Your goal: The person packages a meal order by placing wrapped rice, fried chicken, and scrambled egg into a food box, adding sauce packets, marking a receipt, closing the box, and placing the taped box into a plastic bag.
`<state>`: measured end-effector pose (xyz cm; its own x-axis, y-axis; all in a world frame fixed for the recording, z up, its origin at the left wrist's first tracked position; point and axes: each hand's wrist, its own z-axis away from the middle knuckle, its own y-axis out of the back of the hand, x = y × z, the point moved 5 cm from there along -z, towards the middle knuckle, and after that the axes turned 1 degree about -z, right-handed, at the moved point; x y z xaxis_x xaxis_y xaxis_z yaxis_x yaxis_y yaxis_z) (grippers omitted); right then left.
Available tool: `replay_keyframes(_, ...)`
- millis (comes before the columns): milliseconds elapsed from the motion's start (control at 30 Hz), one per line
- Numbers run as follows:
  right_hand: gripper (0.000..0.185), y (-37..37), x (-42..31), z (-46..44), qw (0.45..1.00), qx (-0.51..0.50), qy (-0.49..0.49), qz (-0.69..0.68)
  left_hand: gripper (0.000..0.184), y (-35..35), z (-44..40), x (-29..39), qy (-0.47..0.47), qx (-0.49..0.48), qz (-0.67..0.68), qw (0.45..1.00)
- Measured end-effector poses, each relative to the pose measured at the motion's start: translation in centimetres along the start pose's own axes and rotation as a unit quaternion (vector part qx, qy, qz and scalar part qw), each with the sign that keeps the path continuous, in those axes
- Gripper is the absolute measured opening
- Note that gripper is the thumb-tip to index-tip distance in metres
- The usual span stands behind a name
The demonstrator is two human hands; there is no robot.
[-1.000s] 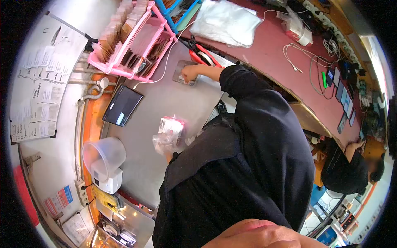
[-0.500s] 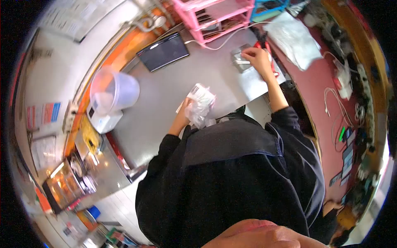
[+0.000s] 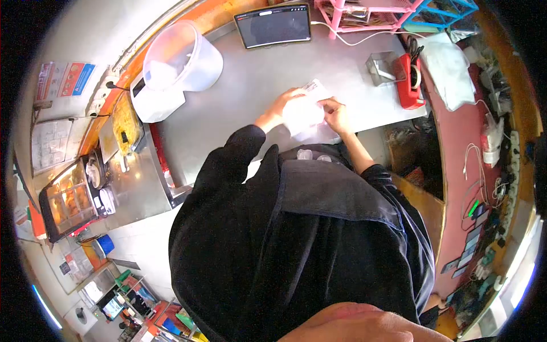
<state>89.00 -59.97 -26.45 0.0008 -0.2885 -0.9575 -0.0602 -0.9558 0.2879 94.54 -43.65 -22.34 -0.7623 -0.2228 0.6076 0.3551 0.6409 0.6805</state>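
Near the front edge of the metal table (image 3: 250, 85), my left hand (image 3: 279, 109) grips the left side of a clear plastic bag (image 3: 305, 117), which is washed out by glare. A pale, labelled packet (image 3: 314, 89) shows at the bag's upper edge. On the bag's right side, my right hand (image 3: 336, 114) is closed in a pinch; what lies between its fingertips is too small to tell. A grey metal tray (image 3: 383, 69) rests to the right, beside a red tape dispenser (image 3: 409, 82).
A tablet (image 3: 273, 26) stands at the back. At the left, a clear tub (image 3: 202, 62) sits on a white device (image 3: 154, 100). Pink racks (image 3: 370, 17) are at the back right. Phones (image 3: 470, 245) and cables lie on the red table (image 3: 453, 137).
My right hand has come from the metal tray to the bag in my left hand. The view has turned, and the bag is now lit by strong glare.
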Motion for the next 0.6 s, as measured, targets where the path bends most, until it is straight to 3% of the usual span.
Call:
replay_keyframes(33,0.023,0.0,-0.2,0.3,0.999,0.028,0.020,0.028,0.031,-0.6,0.3,-1.1,0.049,-0.031,0.087,0.995)
replay_keyframes(67,0.027,0.0,-0.4,0.6,0.996,0.056,0.038,0.057,0.031,-0.9,0.5,-1.8,0.050,-0.036,0.089,0.994)
replay_keyframes(167,0.029,-0.3,0.4,1.1,0.992,0.076,0.039,0.098,0.032,-1.6,0.1,-3.5,0.240,-0.109,0.202,0.943)
replay_keyframes(267,0.027,-0.8,0.4,1.5,0.987,0.084,0.032,0.132,0.034,-3.1,-0.1,-8.0,0.259,-0.185,0.129,0.939)
replay_keyframes(300,0.026,-1.0,1.5,1.5,0.982,0.138,0.040,0.121,0.034,-2.8,-0.9,-7.9,0.257,-0.185,0.128,0.940)
replay_keyframes(367,0.025,-2.0,4.0,1.7,0.974,0.192,0.051,0.111,0.030,-2.7,-3.0,-6.0,0.152,-0.310,0.004,0.939)
replay_keyframes(433,0.023,-2.4,5.2,2.6,0.926,0.331,0.137,0.115,0.030,-3.2,-3.5,-6.2,0.093,-0.370,-0.042,0.924)
replay_keyframes(467,0.023,-2.3,4.1,2.7,0.926,0.331,0.140,0.115,0.030,-3.4,-3.3,-6.7,0.090,-0.380,-0.029,0.920)
replay_keyframes(533,0.020,-3.2,-0.6,3.4,0.943,0.206,0.221,0.142,0.030,-5.0,-2.7,-9.8,0.148,-0.372,0.092,0.912)
replay_keyframes(567,0.018,-4.0,-1.0,3.3,0.970,0.154,0.148,0.115,0.030,-6.1,-2.0,-12.1,0.196,-0.354,0.182,0.896)
replay_keyframes(600,0.018,-4.4,-1.4,3.1,0.970,0.155,0.149,0.115,0.030,-7.1,-1.4,-14.1,0.239,-0.333,0.272,0.871)
